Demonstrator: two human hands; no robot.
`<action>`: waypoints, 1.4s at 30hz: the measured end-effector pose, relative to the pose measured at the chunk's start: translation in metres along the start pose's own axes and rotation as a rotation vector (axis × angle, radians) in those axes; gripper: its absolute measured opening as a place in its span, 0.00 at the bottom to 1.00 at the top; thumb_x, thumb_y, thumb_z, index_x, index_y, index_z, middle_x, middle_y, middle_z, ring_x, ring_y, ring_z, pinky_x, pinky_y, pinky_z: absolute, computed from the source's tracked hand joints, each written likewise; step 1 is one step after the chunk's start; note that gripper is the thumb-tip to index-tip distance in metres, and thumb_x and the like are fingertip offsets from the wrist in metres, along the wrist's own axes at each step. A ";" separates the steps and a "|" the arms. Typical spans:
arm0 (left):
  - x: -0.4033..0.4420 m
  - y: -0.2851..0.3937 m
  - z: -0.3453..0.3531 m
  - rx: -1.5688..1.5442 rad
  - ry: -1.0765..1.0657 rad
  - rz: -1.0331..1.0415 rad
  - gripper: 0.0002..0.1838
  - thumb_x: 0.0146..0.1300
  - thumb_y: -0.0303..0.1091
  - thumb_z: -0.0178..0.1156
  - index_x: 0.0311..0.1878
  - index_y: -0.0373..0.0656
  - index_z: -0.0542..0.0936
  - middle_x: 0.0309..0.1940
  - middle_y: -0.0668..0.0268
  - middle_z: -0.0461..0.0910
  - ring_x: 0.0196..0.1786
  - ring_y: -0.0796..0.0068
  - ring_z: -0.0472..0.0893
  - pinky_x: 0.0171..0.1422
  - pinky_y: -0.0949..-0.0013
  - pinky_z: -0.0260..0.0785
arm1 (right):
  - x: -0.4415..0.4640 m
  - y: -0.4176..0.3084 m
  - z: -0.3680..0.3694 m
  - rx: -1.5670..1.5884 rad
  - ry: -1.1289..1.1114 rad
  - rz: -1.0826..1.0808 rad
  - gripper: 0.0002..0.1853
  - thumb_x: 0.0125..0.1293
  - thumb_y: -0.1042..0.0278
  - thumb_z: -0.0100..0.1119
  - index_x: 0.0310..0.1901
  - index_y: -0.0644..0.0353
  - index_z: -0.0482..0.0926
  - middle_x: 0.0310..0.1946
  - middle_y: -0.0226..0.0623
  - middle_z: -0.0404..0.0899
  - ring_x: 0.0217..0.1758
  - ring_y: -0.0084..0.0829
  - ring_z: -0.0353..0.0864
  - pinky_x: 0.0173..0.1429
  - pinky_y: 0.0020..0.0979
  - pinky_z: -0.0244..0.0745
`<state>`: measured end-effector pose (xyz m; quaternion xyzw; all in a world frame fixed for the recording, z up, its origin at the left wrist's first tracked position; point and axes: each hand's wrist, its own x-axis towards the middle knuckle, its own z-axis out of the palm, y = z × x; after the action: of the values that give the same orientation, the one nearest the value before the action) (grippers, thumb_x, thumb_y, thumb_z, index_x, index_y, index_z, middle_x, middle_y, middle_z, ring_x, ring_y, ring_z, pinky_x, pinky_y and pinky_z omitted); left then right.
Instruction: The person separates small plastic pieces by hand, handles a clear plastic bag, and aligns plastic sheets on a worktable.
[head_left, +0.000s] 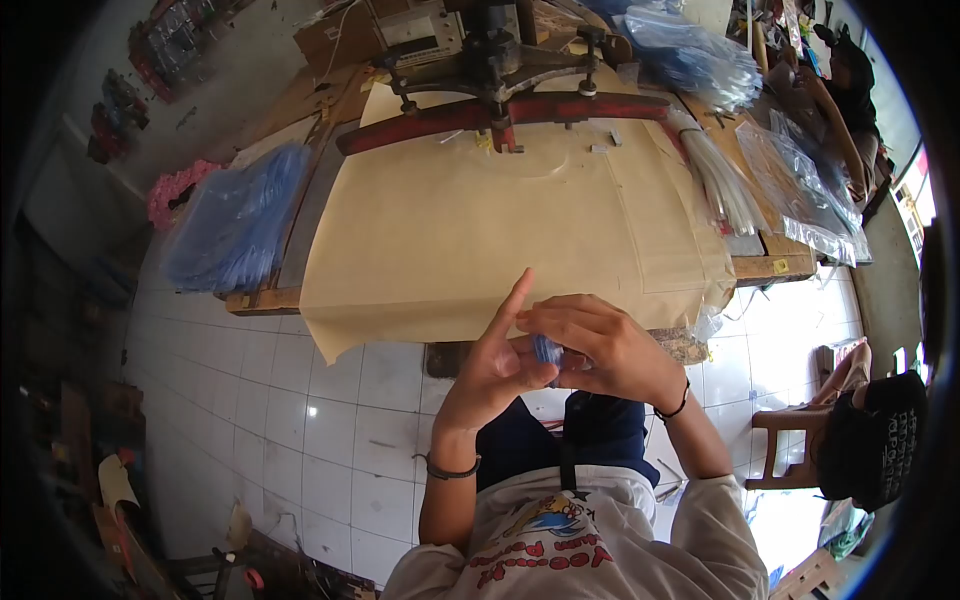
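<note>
My left hand and my right hand meet in front of my waist, just off the table's near edge. Between them is a small piece of bluish clear plastic, mostly covered by the fingers. The left thumb presses at its lower side while the left index finger points up and away. Curled fingers of the right hand close over it from the other side. Whether it is a folded sheet or a small stack, I cannot tell.
Brown paper covers the worktable, beneath a machine with a red curved bar. Blue plastic sheets lie left; clear strips and plastic bags lie right. A person in a dark cap sits near a wooden chair.
</note>
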<state>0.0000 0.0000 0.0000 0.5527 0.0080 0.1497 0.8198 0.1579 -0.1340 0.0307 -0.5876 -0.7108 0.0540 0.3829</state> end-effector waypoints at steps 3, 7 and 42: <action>0.000 -0.003 0.003 -0.014 0.026 0.029 0.56 0.66 0.34 0.73 0.85 0.48 0.42 0.67 0.57 0.69 0.60 0.70 0.80 0.56 0.71 0.76 | -0.002 0.001 0.000 -0.040 -0.004 -0.027 0.42 0.48 0.67 0.78 0.70 0.51 0.74 0.60 0.40 0.81 0.63 0.44 0.79 0.67 0.42 0.76; 0.000 0.000 0.005 -0.008 0.083 0.005 0.57 0.64 0.39 0.74 0.84 0.44 0.43 0.67 0.55 0.71 0.64 0.67 0.78 0.61 0.66 0.75 | 0.003 -0.003 -0.001 -0.084 0.008 -0.022 0.42 0.49 0.64 0.79 0.69 0.52 0.75 0.58 0.39 0.81 0.61 0.44 0.79 0.65 0.42 0.77; 0.110 0.032 -0.068 0.285 0.088 0.011 0.29 0.72 0.32 0.64 0.73 0.39 0.67 0.47 0.60 0.84 0.52 0.73 0.85 0.54 0.67 0.82 | 0.069 0.081 0.016 0.074 0.277 0.133 0.30 0.58 0.70 0.75 0.62 0.62 0.75 0.53 0.48 0.83 0.51 0.49 0.86 0.56 0.41 0.82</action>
<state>0.0851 0.1009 0.0194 0.6564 0.0622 0.1754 0.7310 0.2113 -0.0428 0.0105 -0.6205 -0.6082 0.0238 0.4944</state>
